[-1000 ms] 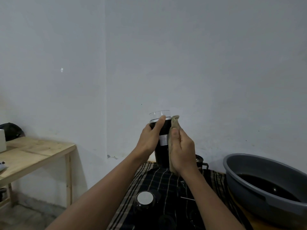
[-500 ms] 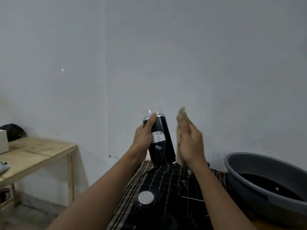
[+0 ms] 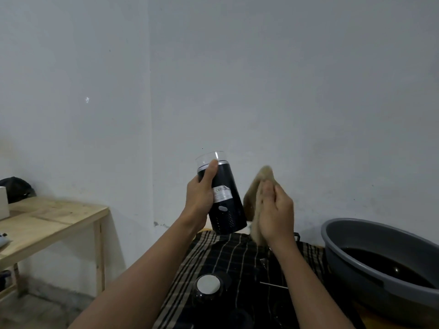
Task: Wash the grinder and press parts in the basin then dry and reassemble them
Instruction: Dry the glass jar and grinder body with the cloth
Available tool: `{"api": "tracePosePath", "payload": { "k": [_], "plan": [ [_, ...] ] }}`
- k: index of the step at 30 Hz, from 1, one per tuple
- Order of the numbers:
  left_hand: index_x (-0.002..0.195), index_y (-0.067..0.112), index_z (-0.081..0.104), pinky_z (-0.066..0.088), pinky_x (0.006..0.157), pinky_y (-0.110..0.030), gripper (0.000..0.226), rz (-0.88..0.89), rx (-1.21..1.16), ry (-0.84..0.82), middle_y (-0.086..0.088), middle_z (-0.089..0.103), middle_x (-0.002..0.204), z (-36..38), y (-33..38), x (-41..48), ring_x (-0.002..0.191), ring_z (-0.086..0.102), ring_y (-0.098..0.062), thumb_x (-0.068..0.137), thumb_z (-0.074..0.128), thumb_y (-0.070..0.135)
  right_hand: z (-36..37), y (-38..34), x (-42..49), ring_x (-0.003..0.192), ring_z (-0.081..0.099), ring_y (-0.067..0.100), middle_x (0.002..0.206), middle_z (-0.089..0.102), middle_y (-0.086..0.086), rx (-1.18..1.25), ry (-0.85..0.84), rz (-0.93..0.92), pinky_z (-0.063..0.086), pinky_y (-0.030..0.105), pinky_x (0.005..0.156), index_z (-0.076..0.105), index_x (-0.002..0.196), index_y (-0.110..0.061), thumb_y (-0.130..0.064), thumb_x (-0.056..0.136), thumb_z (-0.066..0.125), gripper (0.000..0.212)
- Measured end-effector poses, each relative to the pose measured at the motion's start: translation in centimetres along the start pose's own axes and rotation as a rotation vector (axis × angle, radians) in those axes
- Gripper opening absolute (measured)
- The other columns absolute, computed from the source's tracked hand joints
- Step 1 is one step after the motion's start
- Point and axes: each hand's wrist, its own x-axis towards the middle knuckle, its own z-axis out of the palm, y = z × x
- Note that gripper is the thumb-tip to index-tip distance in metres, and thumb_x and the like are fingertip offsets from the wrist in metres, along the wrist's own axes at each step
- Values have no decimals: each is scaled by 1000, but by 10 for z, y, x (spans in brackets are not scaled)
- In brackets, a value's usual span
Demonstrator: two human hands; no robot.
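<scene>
My left hand grips a black cylindrical grinder body with a clear top rim and a white label, held up and tilted, top leaning left. My right hand holds a beige cloth just right of the grinder, a small gap between them. Below, a dark checked cloth covers the table, with a round part with a white disc and other dark parts on it. A grey basin of dark water stands at the right.
A wooden side table stands at the left with a dark object at its back. A white wall rises close behind the work table. A thin metal rod lies on the checked cloth.
The cloth in my right hand has come off the grinder and moved right. My left hand has tilted the grinder, turning its label toward me.
</scene>
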Motion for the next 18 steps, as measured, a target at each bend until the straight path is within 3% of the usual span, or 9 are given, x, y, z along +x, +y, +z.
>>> {"api": "tracePosePath", "payload": {
  "k": [2,3,5,7,9,12,14,16,18],
  "plan": [
    [105,9,73,61,66,-29,45,13,44,-15,-11,79,94,11,-2,-4,80,76,-23,96,63,52,14,-14,9,97,64,-2,113,68,-13,3,-171,-60,50,17,83,65,121,-29,-40,109,38,32],
    [104,9,74,62,69,-31,44,11,29,-10,-12,79,94,15,-2,-6,81,77,-23,96,64,51,21,-14,7,113,61,-5,131,64,-15,-41,-239,-115,49,15,92,56,140,-35,-41,109,36,37],
    [104,9,75,63,72,-35,44,-1,-34,34,-13,79,95,14,1,-6,80,76,-24,94,67,52,27,-5,-10,135,43,-11,155,43,-22,-121,-299,-210,39,8,104,31,157,-40,-43,109,34,48],
    [104,9,73,61,71,-36,47,-30,-95,112,-12,78,95,7,1,-3,79,75,-24,91,69,55,23,15,-34,144,28,-12,162,30,-23,-153,-342,-269,30,9,114,24,158,-42,-43,108,34,51],
    [105,10,70,59,67,-35,49,-55,-128,166,-11,76,94,1,-6,-3,78,74,-24,90,68,57,19,31,-49,143,35,-7,157,41,-19,-55,-346,-163,34,15,116,34,154,-40,-40,107,35,47],
    [113,5,67,61,65,-36,66,-50,-186,104,-16,74,96,4,-15,-7,76,74,-27,85,65,65,25,27,-45,112,68,7,114,75,-8,245,-139,185,55,20,90,69,123,-22,-38,107,42,35],
    [123,3,63,61,68,-37,85,10,-153,34,-18,74,104,10,-11,-9,84,75,-28,79,64,75,31,18,-41,91,74,13,90,77,-3,265,33,236,58,22,73,72,99,-17,-36,104,51,29],
    [125,4,61,59,71,-32,92,88,-50,-2,-18,73,111,15,-4,-7,94,74,-25,81,56,84,33,21,-41,97,71,9,101,75,-1,160,138,78,60,24,80,72,105,-20,-36,101,57,22],
    [119,8,63,53,73,-27,75,153,35,4,-14,71,112,19,1,-7,96,69,-20,91,44,75,29,27,-39,120,61,5,134,63,0,-19,164,-144,53,19,98,67,130,-15,-32,101,58,34]
  ]
}}
